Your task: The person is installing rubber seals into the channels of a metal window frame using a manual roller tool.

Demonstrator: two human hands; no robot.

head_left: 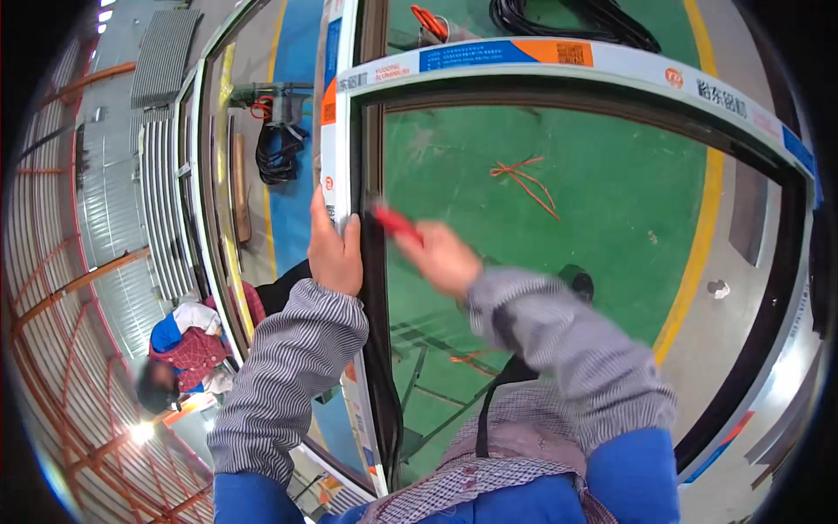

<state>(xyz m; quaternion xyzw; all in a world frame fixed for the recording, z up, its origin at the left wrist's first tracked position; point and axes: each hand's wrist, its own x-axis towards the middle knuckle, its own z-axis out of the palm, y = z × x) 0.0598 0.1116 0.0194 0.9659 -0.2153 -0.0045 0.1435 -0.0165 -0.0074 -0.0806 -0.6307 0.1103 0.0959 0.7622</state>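
Observation:
A metal window or door frame [347, 131], its face covered with white, blue and orange protective film, stands in front of me. My left hand [336, 258] grips its upright bar, with thumb and forefinger showing on the near face. In my right hand [443, 260] is a red-handled tool [398, 225], smeared by motion. The tool's tip is at the dark inner edge of the bar, just right of my left hand; its exact kind cannot be made out. A black strip [375, 349], which looks like rubber seal, runs down that edge and hangs loose lower down.
Through the opening shows a green floor [611, 210] with a yellow line and an orange cord [528, 183]. Black hose coils [576, 17] lie beyond the top bar. At left, another person [188, 358] in a checked top is near a second frame [196, 175].

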